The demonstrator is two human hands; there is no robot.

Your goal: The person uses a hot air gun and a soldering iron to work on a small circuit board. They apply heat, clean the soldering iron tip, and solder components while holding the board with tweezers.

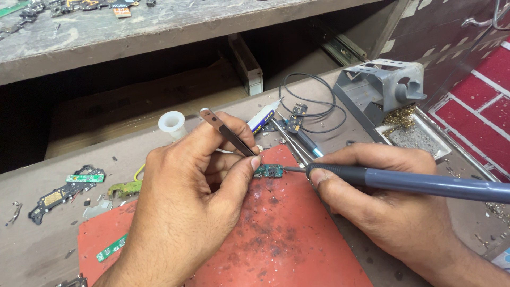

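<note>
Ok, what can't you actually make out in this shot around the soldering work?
Head view only:
- Tweezers tips: hidden behind the left hand thumb.
- Small green board: components too small to tell.
- Soldering iron: its rear is cut off by the right edge.
- Right hand: its wrist leaves the bottom edge.
- Open drawer: contents lost in shadow.

Grey iron stand [380, 85], white cap [171, 124], spare PCBs [64, 192].

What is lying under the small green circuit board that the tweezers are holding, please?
The small green circuit board rests on the red mat, stained with dark marks. The left hand covers the mat left of the board, so anything there is hidden.
</note>
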